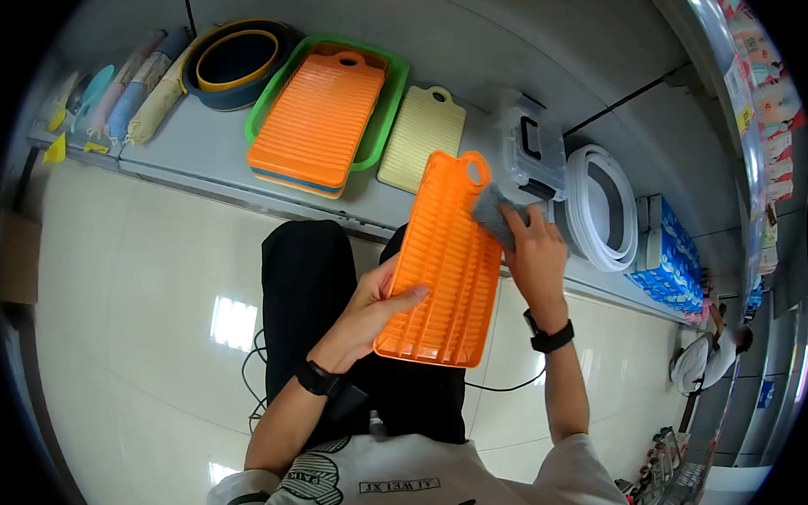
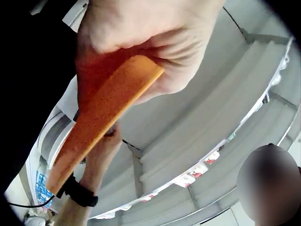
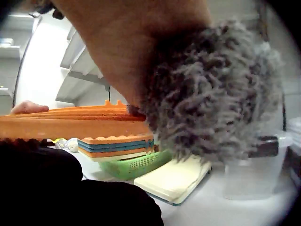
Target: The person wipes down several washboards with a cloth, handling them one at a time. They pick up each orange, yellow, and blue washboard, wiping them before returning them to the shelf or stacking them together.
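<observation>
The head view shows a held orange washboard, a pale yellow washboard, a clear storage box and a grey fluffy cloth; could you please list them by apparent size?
1. Held orange washboard
2. Pale yellow washboard and clear storage box, too alike to rank
3. Grey fluffy cloth

The head view is bright, with white shiny spots on the floor (image 1: 137, 262). Its corners are black, and the shelf (image 1: 362, 192) bends. Both wrist views are fuzzier; in the right one, the close gray cloth (image 3: 211, 94) looks blurry.
</observation>
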{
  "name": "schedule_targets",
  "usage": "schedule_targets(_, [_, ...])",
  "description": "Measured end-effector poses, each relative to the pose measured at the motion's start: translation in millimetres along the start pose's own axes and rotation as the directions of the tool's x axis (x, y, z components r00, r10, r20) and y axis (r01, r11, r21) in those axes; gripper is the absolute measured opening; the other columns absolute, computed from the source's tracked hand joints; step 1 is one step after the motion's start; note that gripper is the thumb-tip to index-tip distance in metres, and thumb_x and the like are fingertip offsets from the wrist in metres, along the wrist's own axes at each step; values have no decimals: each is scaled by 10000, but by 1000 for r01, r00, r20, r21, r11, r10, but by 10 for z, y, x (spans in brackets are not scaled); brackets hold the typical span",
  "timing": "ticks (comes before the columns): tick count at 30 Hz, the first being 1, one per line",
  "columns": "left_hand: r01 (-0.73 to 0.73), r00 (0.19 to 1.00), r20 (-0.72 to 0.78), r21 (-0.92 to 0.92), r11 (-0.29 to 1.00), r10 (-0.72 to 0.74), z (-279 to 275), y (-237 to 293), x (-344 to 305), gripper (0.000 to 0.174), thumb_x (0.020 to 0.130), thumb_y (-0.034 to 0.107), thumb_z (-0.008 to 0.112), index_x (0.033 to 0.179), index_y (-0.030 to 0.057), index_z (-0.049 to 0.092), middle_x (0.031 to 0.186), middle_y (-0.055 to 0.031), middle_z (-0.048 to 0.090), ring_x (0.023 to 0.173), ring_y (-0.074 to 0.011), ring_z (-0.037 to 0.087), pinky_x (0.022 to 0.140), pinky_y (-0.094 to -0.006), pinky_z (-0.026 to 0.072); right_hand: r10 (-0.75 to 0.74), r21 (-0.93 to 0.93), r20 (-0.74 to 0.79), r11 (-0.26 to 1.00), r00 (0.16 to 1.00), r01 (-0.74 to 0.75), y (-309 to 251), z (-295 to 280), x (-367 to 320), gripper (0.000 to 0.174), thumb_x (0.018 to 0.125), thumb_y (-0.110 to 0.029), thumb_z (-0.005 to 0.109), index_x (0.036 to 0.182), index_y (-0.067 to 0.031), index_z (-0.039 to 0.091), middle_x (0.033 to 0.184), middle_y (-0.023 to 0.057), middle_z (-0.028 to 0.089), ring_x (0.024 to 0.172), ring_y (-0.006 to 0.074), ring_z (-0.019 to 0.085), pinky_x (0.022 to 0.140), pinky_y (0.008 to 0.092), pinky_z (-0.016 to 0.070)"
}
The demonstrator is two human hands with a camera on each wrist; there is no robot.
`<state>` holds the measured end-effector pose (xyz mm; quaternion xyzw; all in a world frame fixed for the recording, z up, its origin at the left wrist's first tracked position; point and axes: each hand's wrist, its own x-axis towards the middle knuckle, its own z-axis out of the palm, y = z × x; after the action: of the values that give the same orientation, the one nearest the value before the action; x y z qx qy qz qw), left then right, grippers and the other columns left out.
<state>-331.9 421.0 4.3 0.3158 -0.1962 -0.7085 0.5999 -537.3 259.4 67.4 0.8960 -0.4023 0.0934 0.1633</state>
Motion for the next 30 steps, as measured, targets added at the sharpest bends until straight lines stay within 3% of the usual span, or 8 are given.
schedule_targets(10, [17,999,-48,-110,994,-23,-9,137,-40,522,980,15,630,1482,-19,491,1356,-111,640,1187,-155,641,1005,-280,516,-63,26,9,998,998,63,86,-177,-232,497,769,15,713,1236,-155,731,1043,108,598,936,265,614,790,383,474])
schedule_targets(18, [-26,983,-184,-204,979,-12,-145,82,17,503,971,6,583,1466,-24,498,1338,-148,648,1163,-204,675,1001,-313,550,-455,296,95,862,885,411,-147,-329,-692,321,781,-150,726,1093,-198,786,1224,72,612,1129,266,573,954,410,433])
schedule_targets(22, [17,986,-167,-69,997,-28,-113,217,-36,563,952,-8,583,1504,-12,476,1360,-149,641,1206,-195,652,1027,-302,527,-576,452,-64,712,815,538,-258,-541,-925,275,788,-157,768,1061,-186,758,1192,54,632,1020,248,613,879,417,485])
schedule_targets(23, [18,985,-171,-27,999,-23,-60,250,-62,620,937,-28,608,1537,0,453,1404,-129,626,1240,-185,627,1051,-295,493,-560,530,-150,650,815,544,-260,-583,-958,281,795,-155,766,1073,-176,733,1186,54,641,974,236,622,847,422,504])
schedule_targets(25, [34,983,-184,47,998,-25,70,481,-160,643,926,-40,625,1543,5,449,1420,-116,619,1251,-182,618,1059,-293,480,-233,703,152,709,961,61,9,-649,-957,338,746,-205,852,1054,-148,726,1150,65,652,911,260,624,730,420,505])
schedule_targets(26, [26,982,-186,95,995,-8,145,608,-201,667,915,-51,641,1550,10,445,1435,-104,612,1261,-178,610,1068,-291,467,-296,508,-305,754,905,417,198,-484,-911,404,764,-319,856,1082,-115,714,1133,87,637,943,297,630,747,441,515])
schedule_targets(27, [-7,977,-212,109,994,30,170,773,-247,691,897,-68,667,1548,16,451,1437,-94,613,1271,-173,601,1076,-294,462,-66,623,-280,747,958,234,248,-466,-875,422,808,-300,822,1133,-66,690,1136,132,619,997,337,627,811,459,527])
schedule_targets(30, [-133,839,-471,310,941,274,-53,1274,-353,592,881,-15,675,1455,-8,534,1276,-127,686,1133,-209,683,1014,-340,529,409,763,-270,643,872,-65,569,225,-625,288,924,-69,612,1193,31,595,1138,158,604,1042,302,608,939,417,493])
